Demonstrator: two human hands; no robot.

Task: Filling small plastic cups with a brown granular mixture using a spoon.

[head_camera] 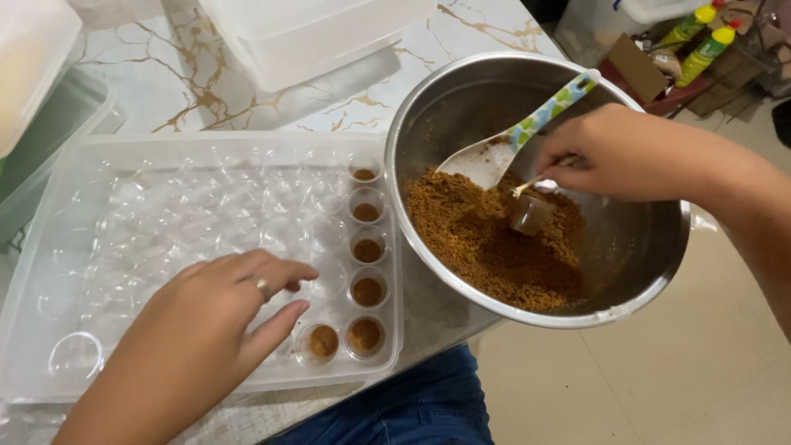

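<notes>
The left hand (202, 330) rests flat and released on the clear tray (49, 272) of small cups (367, 290) near the table's (362, 103) front edge, fingers beside the filled cups. The right hand (614, 152) reaches into the steel bowl (643, 247) overhanging the table's right edge, its grip clenched on a small spoon (526, 188) over a cup (529, 214) on the brown crumbs (486, 247). A white scoop (494, 156) leans in the bowl.

bowl (651, 272) rim and spatula (527, 132) crowd the crumbs (486, 239).
</notes>
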